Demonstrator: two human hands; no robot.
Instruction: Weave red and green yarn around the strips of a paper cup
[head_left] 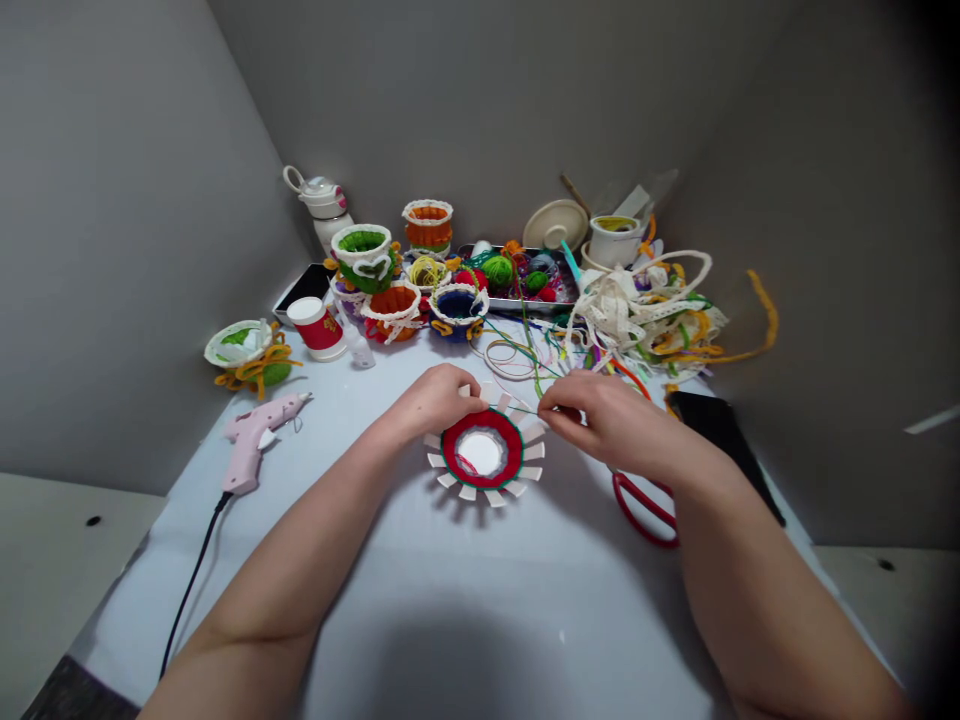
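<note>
In front of me a paper cup [511, 452] stands with its wall cut into white strips that fan outward. Red yarn is woven inside the strips, with a green line around its outer edge. My left hand [444, 402] is closed on the cup's far left edge, thumb and fingers pinching a strip. A thin green yarn [514, 409] runs taut from there to my right hand [596, 412], whose fingertips pinch it just right of the cup. Red-handled scissors [628, 512] lie partly under my right forearm.
At left lie a pink glue gun [251, 437] with a black cord and a red-and-white paper cup [318, 330]. Several yarn-woven cups [394, 312] stand behind. A tray of yarn balls [517, 302], a lace heap [634, 308] and a black flat object [724, 445] sit back and right.
</note>
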